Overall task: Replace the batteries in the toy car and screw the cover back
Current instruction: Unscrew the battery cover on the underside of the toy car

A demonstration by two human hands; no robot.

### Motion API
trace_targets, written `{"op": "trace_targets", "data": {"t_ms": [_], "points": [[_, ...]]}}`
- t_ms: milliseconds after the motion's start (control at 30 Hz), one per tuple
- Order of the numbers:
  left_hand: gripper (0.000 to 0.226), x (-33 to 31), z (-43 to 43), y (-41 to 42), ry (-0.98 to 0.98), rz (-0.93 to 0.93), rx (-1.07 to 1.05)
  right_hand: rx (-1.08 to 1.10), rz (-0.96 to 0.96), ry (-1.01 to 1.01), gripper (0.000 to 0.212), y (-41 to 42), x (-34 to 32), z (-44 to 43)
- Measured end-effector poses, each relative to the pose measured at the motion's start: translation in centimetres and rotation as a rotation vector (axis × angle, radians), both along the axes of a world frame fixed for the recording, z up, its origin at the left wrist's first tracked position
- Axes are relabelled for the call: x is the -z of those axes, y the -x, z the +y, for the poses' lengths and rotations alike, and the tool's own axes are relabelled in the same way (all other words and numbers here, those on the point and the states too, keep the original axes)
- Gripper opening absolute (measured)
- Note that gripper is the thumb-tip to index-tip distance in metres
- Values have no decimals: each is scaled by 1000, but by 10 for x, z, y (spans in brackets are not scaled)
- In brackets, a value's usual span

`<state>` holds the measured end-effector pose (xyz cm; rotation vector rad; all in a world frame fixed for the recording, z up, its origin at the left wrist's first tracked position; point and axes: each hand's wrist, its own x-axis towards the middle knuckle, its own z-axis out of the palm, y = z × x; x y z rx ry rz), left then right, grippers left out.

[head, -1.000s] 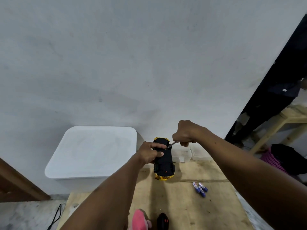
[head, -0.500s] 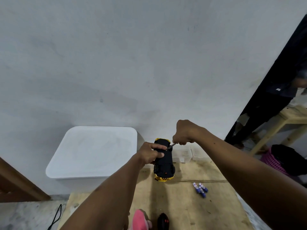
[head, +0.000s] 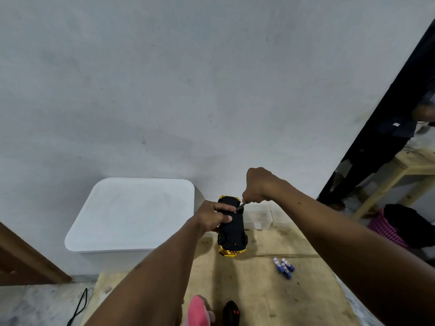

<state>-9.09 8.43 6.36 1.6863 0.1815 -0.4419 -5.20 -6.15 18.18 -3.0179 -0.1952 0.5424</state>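
While your left hand [head: 210, 217] curls its fingers round the upside-down toy car [head: 231, 228] just below the middle of the frame, your right hand [head: 259, 188] is fisted tight round a screwdriver [head: 241, 205], tip on the car's black underside. A few blue-and-white batteries [head: 283, 268] lie on the wooden table [head: 259, 297], lower right of the car.

Two bare forearms [head: 153, 274], uncovered up to the frame edge, bare left hand [head: 210, 216], bare right hand [head: 257, 187]
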Motion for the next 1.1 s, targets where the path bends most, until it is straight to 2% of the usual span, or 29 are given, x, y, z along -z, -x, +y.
{"op": "trace_targets", "data": {"t_ms": [100, 333, 500, 733, 833, 900, 1100], "points": [[33, 2, -3, 2, 0, 1, 0, 5, -2, -17, 29, -1, 0, 0], [32, 2, 1, 0, 9, 27, -8, 34, 46, -66, 11, -3, 4, -5], [32, 5, -3, 0, 8, 14, -6, 25, 53, -58, 27, -2, -3, -2], [32, 0, 2, -4, 20, 17, -11, 41, 62, -73, 13, -4, -1, -4], [33, 4, -1, -3, 15, 15, -7, 13, 42, -44, 30, -4, -3, 0], [33, 5, -2, -2, 19, 18, -11, 10, 55, -41, 33, -3, -4, -1], [34, 4, 2, -3, 31, 22, -5, 40, 63, -60, 12, -6, 2, -4]]}}
